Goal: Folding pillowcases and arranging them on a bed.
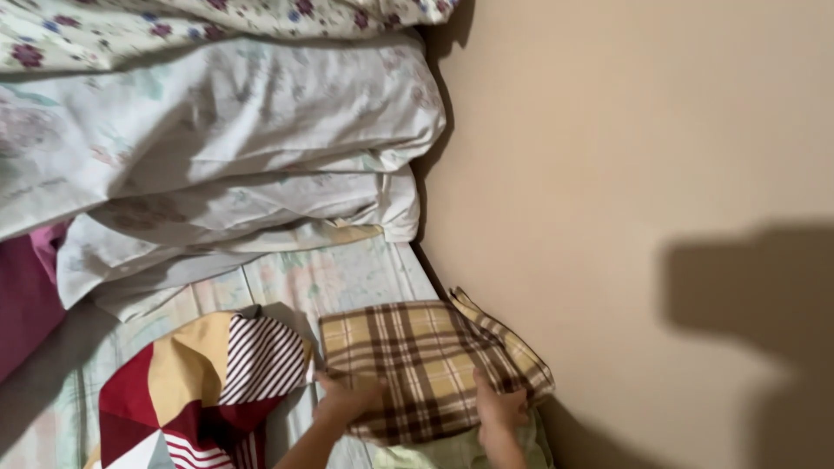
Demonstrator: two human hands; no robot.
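Hands on bed: left hand [346,398] and right hand [499,406] each grasping near edge of folded brown-and-yellow plaid cloth [417,360]. Folding step under way, judging by neat layers; next move likely needs even lift, corners kept aligned.

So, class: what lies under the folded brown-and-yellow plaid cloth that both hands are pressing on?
Beneath the plaid cloth, held by the left hand and right hand, a pale green fabric peeks out at its near edge. How far it extends underneath is covered.
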